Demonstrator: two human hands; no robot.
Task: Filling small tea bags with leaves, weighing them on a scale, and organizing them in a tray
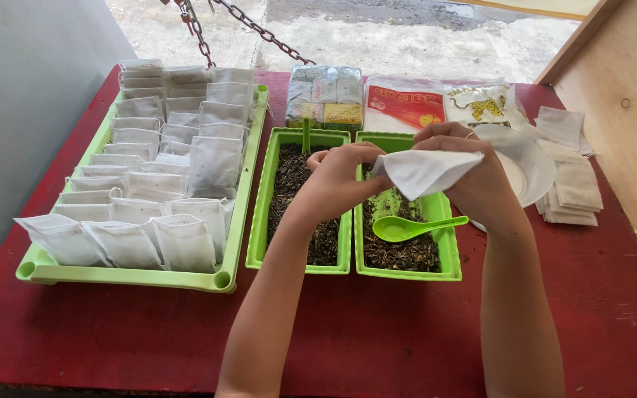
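My left hand point(340, 180) and my right hand point(473, 166) both grip a small white filter pouch point(425, 172), held above the right green tray point(447, 258). That tray holds dark loose tea leaves and a green plastic spoon point(407, 228) resting across it. Next to it on the left, a second green tray point(259, 236) is filled with the same dark leaves, with a green spoon handle point(306, 136) sticking up at its far end.
A large green tray point(134, 276) at the left is packed with several filled white pouches. A stack of flat pouches point(573, 188) and a white plate point(532, 166) lie at the right. Packets point(326, 96) sit at the back of the red table point(377, 332). A chain point(259, 31) hangs behind.
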